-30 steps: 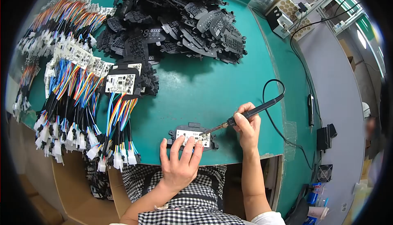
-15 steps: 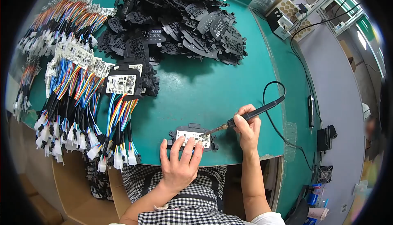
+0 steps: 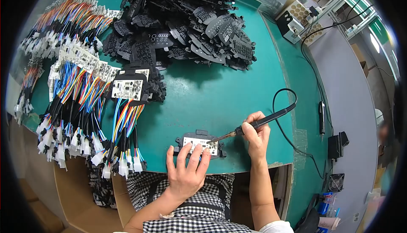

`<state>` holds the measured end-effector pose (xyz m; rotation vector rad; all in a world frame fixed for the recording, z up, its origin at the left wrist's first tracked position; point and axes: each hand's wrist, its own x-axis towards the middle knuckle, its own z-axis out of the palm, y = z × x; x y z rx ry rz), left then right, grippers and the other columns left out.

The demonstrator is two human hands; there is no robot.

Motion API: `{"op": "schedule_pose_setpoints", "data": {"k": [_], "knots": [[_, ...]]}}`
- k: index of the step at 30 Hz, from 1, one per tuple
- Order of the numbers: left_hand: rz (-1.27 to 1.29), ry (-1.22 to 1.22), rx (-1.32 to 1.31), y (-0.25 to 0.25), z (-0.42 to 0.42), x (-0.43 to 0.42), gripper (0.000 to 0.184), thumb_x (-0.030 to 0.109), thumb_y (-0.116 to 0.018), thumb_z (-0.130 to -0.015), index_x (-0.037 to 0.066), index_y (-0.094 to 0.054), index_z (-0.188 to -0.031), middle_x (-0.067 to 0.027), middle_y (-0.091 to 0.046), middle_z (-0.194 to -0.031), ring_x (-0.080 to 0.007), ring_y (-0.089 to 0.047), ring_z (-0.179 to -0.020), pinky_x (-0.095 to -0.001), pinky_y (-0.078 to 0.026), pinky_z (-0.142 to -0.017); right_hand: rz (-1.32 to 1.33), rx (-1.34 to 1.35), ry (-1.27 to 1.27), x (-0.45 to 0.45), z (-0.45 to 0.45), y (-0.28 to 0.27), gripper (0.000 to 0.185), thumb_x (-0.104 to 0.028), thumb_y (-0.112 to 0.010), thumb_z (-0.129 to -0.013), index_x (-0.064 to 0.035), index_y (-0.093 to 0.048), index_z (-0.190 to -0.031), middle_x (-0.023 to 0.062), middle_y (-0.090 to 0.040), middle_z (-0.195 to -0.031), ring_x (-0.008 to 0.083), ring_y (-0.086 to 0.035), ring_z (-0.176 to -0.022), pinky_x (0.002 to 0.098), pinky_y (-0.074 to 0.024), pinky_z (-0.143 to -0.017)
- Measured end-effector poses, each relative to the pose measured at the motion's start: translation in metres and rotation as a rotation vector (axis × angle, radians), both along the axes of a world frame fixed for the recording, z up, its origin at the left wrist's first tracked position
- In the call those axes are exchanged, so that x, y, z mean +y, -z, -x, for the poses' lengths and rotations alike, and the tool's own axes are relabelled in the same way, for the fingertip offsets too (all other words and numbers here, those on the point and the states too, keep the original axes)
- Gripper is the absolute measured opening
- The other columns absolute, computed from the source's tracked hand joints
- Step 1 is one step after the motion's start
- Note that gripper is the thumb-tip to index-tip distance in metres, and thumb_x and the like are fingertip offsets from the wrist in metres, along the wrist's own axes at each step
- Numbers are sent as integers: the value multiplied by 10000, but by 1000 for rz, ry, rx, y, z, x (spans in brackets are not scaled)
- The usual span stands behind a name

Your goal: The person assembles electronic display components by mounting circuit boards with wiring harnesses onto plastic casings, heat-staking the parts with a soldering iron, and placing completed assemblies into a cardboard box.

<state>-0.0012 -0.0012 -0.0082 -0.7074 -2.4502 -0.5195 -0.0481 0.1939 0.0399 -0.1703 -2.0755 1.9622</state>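
Observation:
A white circuit board (image 3: pixel 198 143) lies on a black plastic part (image 3: pixel 201 134) near the front edge of the green table. My left hand (image 3: pixel 186 169) rests over it, fingers spread, with the fingertips pressing on the board's lower edge. In my right hand (image 3: pixel 256 134) is a black soldering iron (image 3: pixel 271 116), gripped like a pen. Its metal tip points left and down and meets the upper right area of the board. Whether the tip touches a joint is too small to tell.
Black plastic parts (image 3: pixel 199 29) are heaped at the back. Boards with coloured wires and white connectors (image 3: pixel 76 101) fill the left side, beside a stack topped by a board (image 3: pixel 127 89). The iron's cable loops on the right, near a small fan (image 3: pixel 336 182).
The iron's handle and my right hand have shifted slightly downward, and the iron lies a little flatter. The whole view has moved slightly. My left hand keeps its place on the board.

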Motion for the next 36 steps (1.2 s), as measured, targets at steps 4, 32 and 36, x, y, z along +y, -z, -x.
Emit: {"op": "schedule_pose_setpoints", "data": {"k": [4,32,36], "knots": [[-27,1,-3,-2,0,1,410,186,-674,-638,103,-620,-1036,-73,-539,-1113,-289,-510,-1032,-582,-327,-925,-4,11,0,0,0,0,161,-118,-623,-766,-43,-484,-795,-47,-445,-661,21,-367,-577,184,-280,-505],[-43,-56,-47,-4,-6,1,498,160,-667,-523,151,-640,-1020,-18,-537,-1157,-282,-461,-1018,-582,-254,-949,78,30,-84,-42,5,2,124,-51,-599,-809,-38,-478,-836,-36,-458,-710,22,-408,-613,177,-355,-543],[-43,-94,-34,-10,-5,3,184,189,-596,-777,150,-652,-948,15,-586,-1069,-246,-490,-966,-565,-325,-906,75,12,-89,-42,4,2,135,-63,-608,-809,-36,-479,-836,-38,-466,-698,17,-413,-599,170,-352,-524]]}}
